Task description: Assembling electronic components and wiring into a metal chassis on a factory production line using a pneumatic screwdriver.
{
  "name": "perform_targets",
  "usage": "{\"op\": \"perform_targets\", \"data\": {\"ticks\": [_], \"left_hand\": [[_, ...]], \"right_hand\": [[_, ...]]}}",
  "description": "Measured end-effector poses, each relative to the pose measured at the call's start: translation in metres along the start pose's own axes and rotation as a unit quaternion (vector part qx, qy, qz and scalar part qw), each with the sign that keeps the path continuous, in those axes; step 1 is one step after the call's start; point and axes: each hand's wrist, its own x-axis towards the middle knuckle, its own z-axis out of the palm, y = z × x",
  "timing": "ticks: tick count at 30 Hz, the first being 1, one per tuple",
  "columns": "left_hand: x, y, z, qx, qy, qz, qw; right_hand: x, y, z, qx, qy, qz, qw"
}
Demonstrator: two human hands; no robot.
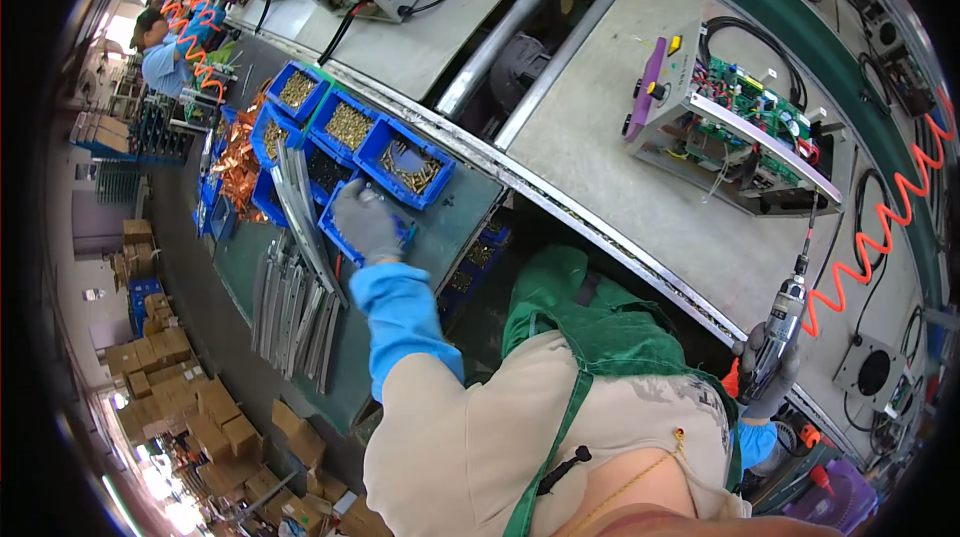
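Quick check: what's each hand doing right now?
Left hand: reaching into a blue bin; grip cannot be told.
Right hand: closed on a screwdriver.

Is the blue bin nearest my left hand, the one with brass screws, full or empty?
Partly full: brass screws cover the floor of the blue bin, its walls rising above them, just beyond the gloved left hand.
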Motion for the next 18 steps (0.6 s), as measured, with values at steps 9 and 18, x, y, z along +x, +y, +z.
{"op": "perform_targets", "data": {"ticks": [9, 18], "left_hand": [[0.024, -0.065, -0.024, 0.341, -0.238, -0.06, 0.908], [0.049, -0.026, -0.016, -0.116, -0.046, -0.031, 0.992]], "right_hand": [[-0.002, 0.002, 0.007, -0.011, 0.003, 0.016, 1.0], [-0.005, 0.007, 0.008, 0.035, 0.014, 0.044, 0.998]]}}
